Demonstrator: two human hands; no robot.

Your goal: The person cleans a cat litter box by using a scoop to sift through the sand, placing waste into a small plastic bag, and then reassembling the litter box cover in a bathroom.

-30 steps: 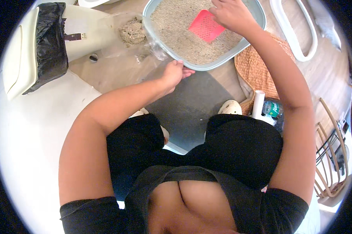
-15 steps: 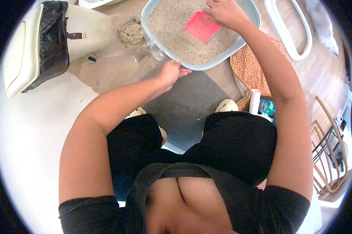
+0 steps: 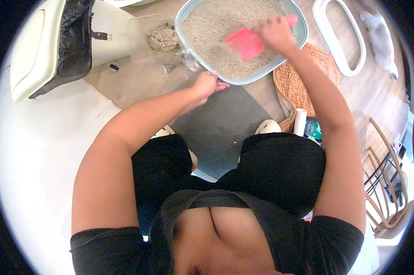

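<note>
The right hand [image 3: 274, 34] is closed around the handle of a red slotted plastic scoop [image 3: 246, 43], its blade resting on beige litter in the pale blue plastic litter tray [image 3: 243, 79]. The left hand [image 3: 207, 85] pinches a clear plastic bag [image 3: 170, 50] beside the tray's near rim, above a dark grey floor mat [image 3: 220, 126].

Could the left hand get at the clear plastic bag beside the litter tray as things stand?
Probably yes: the left hand rests at the litter tray rim, with the plastic bag close by and nothing between them.
</note>
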